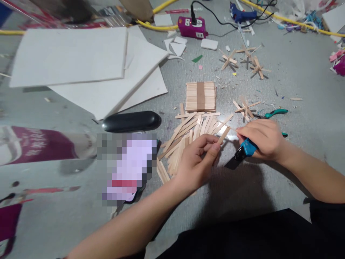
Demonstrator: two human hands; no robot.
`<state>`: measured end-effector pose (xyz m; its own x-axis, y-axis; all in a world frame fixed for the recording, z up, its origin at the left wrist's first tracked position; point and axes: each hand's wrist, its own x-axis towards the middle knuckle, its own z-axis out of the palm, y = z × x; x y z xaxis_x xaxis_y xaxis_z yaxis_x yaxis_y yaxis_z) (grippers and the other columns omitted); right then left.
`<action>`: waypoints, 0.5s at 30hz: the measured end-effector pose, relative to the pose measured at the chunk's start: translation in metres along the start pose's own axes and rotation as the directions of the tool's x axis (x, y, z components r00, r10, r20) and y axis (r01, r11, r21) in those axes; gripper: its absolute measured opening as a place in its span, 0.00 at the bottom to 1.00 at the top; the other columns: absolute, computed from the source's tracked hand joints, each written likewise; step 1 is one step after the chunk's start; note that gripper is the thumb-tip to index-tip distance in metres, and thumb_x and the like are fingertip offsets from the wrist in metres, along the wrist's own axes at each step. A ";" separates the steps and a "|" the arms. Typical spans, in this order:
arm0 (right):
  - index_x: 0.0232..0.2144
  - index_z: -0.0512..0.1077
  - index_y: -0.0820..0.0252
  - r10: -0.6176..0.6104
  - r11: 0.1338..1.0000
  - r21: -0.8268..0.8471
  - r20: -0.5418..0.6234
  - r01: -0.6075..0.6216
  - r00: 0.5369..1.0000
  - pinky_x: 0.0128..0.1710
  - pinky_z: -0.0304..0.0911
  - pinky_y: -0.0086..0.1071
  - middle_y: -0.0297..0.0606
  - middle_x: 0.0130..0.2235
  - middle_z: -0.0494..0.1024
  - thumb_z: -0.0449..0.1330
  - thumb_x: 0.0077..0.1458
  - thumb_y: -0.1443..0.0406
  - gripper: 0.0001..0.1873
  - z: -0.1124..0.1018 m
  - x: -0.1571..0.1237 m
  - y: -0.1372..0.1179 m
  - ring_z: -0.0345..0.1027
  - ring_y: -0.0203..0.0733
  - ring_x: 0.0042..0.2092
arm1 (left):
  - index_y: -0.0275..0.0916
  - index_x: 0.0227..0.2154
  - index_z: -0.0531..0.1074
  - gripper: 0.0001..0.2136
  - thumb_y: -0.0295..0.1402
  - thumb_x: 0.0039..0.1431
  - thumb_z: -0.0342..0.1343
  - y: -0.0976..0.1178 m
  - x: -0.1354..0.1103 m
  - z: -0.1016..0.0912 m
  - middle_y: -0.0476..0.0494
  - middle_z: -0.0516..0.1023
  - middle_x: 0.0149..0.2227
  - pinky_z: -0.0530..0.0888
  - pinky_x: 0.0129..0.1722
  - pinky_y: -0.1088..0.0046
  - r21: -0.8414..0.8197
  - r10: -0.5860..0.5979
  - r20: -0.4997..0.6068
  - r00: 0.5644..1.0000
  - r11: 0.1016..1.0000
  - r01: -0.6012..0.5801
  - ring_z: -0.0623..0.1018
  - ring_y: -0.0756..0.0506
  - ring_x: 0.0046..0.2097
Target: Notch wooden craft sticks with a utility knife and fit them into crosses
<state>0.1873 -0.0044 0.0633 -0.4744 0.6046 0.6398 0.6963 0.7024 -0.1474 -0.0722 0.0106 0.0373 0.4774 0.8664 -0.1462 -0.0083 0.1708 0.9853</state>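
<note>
My left hand [198, 160] pinches a short wooden craft stick [223, 135] between thumb and fingers, just right of a loose pile of craft sticks [188, 136]. My right hand [262, 138] is wrapped round a blue-handled tool [246, 148], its working end hidden under my fingers, close to the stick's tip. Behind the pile lies a flat panel of glued sticks [201, 96]. A small star of crossed sticks [245, 107] lies just beyond my right hand.
Teal-handled pliers [275, 113] lie behind my right hand. A black case [131, 121] and a blurred phone sit to the left. White foam boards [81, 64], more stick stars [242, 59], a blue glue gun [241, 15] and a purple power strip [192, 27] lie farther back.
</note>
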 end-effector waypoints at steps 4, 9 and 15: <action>0.46 0.79 0.60 0.015 1.000 0.004 0.020 -0.016 1.000 0.36 0.71 0.37 0.37 0.34 0.85 0.62 0.75 0.67 0.04 0.000 0.001 -0.001 0.78 0.43 0.35 | 0.39 0.42 0.78 0.15 0.46 0.77 0.65 0.001 -0.001 -0.002 0.55 0.75 0.22 0.64 0.25 0.78 0.023 0.013 0.016 1.000 1.000 -0.014 0.71 0.53 0.23; 0.45 0.79 0.61 0.032 0.999 -0.017 0.021 -0.032 0.999 0.34 0.69 0.37 0.37 0.33 0.85 0.62 0.77 0.66 0.06 -0.001 0.002 -0.004 0.77 0.42 0.33 | 0.39 0.42 0.79 0.14 0.46 0.78 0.63 -0.001 -0.003 -0.005 0.54 0.76 0.23 0.65 0.27 0.78 0.088 0.028 0.011 1.000 0.996 -0.029 0.73 0.53 0.25; 0.49 0.80 0.62 0.022 0.999 -0.034 0.053 -0.021 0.998 0.35 0.69 0.37 0.36 0.33 0.84 0.58 0.79 0.65 0.10 -0.001 0.004 -0.005 0.76 0.41 0.33 | 0.40 0.42 0.79 0.15 0.46 0.79 0.62 0.004 -0.004 -0.004 0.54 0.77 0.24 0.65 0.28 0.78 0.144 0.023 0.022 0.999 0.989 -0.026 0.72 0.53 0.26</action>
<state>0.1829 -0.0058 0.0669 -0.4864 0.6391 0.5957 0.7241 0.6764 -0.1345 -0.0780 0.0095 0.0415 0.4968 0.8594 -0.1214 0.1062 0.0786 0.9912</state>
